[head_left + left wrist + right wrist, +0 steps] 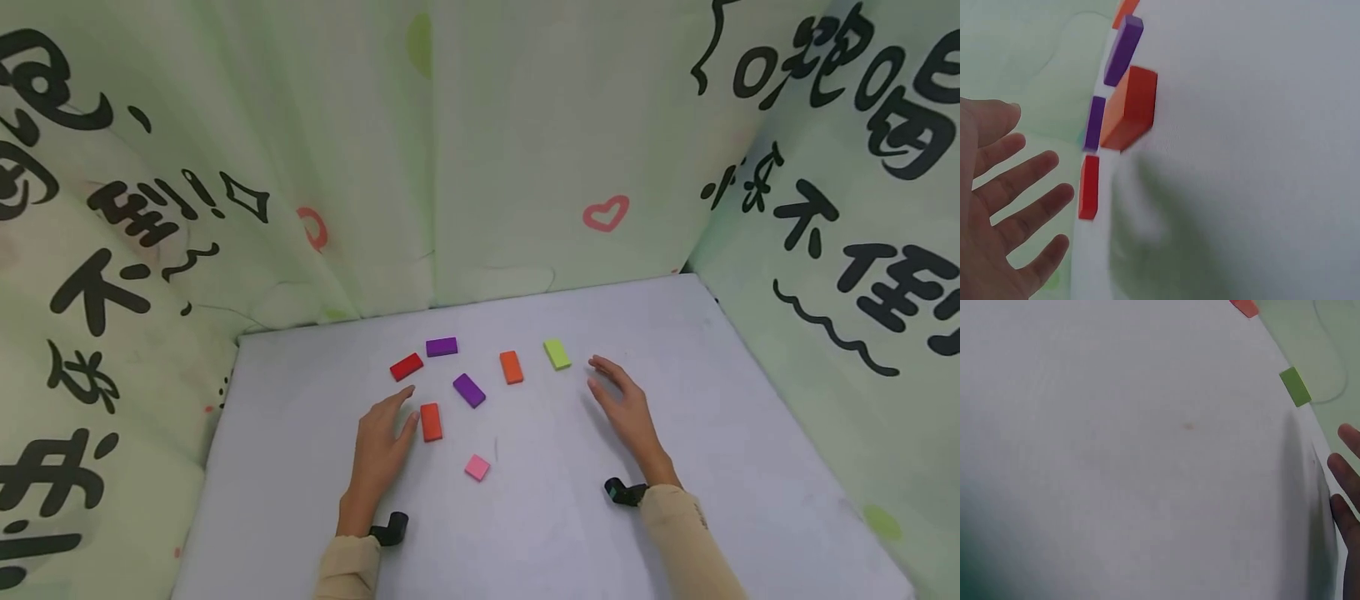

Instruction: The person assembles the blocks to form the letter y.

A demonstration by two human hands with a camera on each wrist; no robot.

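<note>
My left hand hovers over the left part of the table, its fingers spread and nothing in its grasp. Just right of its thumb lies an orange-red block; in the left wrist view the same block stands apart from the fingers. Beyond the fingertips is a red block. My right hand is held above the table's right side, fingers loosely extended and holding nothing. Nearest to it is a yellow-green block, left of the fingertips and untouched.
Two purple blocks, an orange block and a small pink block lie between the hands on the white table. A pale green curtain with printed writing surrounds the table's back and sides.
</note>
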